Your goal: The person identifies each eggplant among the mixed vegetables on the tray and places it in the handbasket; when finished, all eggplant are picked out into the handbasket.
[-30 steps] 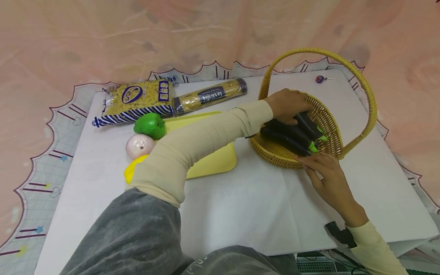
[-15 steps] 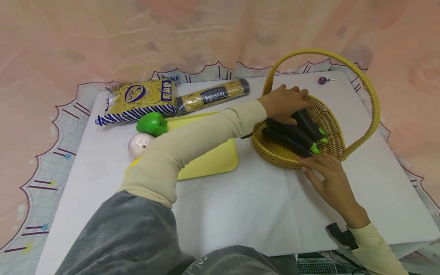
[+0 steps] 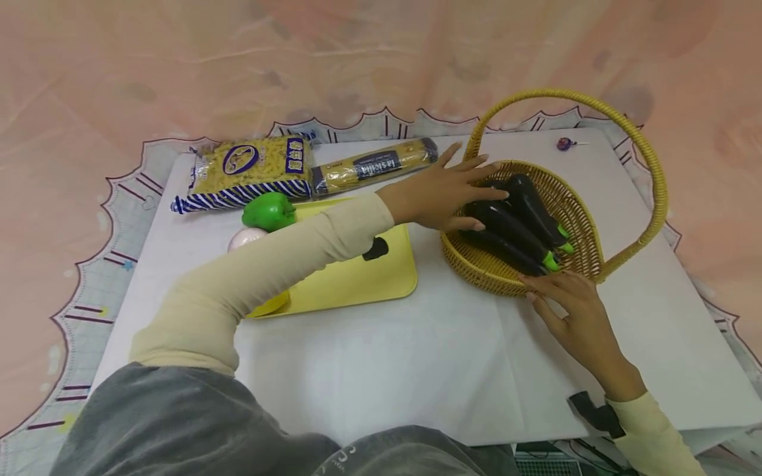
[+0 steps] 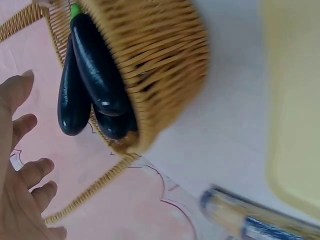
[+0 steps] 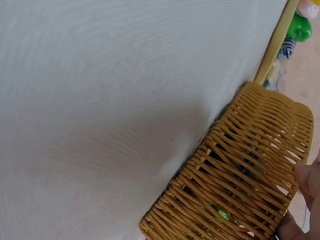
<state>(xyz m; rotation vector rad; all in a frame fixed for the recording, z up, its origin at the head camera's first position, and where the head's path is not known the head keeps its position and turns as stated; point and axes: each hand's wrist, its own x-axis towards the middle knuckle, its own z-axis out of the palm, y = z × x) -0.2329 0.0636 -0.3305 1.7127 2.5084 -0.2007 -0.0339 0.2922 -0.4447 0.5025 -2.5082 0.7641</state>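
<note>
Three dark eggplants [image 3: 510, 228] with bright green stem ends lie side by side in a yellow wicker basket [image 3: 488, 284] on the right. My left hand [image 3: 437, 195] hovers at the basket's left side, fingers spread and holding nothing. In the left wrist view that hand [image 4: 22, 170] is apart from the eggplants [image 4: 97, 65], its fingers loosely bent. My right hand [image 3: 574, 317] holds the basket's near rim. The right wrist view has the thumb [image 5: 306, 177] on the outside of the wicker wall [image 5: 230, 165], with the other fingers partly hidden behind it.
Left of the basket lies a yellow tray [image 3: 357, 284]. A green bell pepper [image 3: 269, 211], a pinkish round item [image 3: 245, 238] and something yellow [image 3: 274, 305] are by its left end. Behind lie a pasta bag [image 3: 250, 168] and a spaghetti pack [image 3: 378, 165]. A lollipop [image 3: 565, 143] lies far right.
My left hand has come off the eggplants and moved left, its fingers spreading. The eggplants stay in the basket. My right hand keeps its hold on the rim.
</note>
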